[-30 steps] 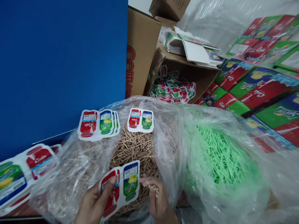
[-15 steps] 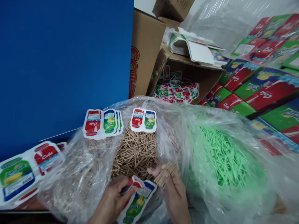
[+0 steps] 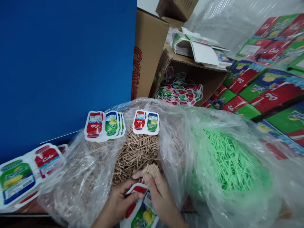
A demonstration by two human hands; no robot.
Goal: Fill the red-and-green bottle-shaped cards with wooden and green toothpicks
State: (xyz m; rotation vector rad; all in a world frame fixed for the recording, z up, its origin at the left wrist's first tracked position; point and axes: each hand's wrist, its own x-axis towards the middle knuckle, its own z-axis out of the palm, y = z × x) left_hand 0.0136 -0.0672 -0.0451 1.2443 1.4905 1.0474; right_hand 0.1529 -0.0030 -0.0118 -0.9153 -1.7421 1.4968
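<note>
My left hand (image 3: 123,198) is closed on a two-part printed packet (image 3: 142,215), red on one half and green and blue with a lemon on the other. A bundle of thin brown sticks (image 3: 151,170) is gripped in my right hand (image 3: 158,193). The bundle's lower ends meet the packet's top edge; whether any stick is inside is hidden by my fingers. Just beyond both hands lies a heap of loose brown sticks (image 3: 140,148) in a clear plastic bag (image 3: 174,155). One flat packet (image 3: 145,122) rests at the heap's far edge.
Overlapping packets (image 3: 104,126) lie left of the heap, with larger ones (image 3: 30,174) at far left. Green sticks (image 3: 228,161) fill a bag on the right. Behind are a carton (image 3: 197,76) holding packets, printed boxes (image 3: 268,85) and a blue panel (image 3: 66,63).
My right hand has moved left with the brown sticks, bringing them from beside the packet to its top edge. My left hand still holds the packet, nearly in place.
</note>
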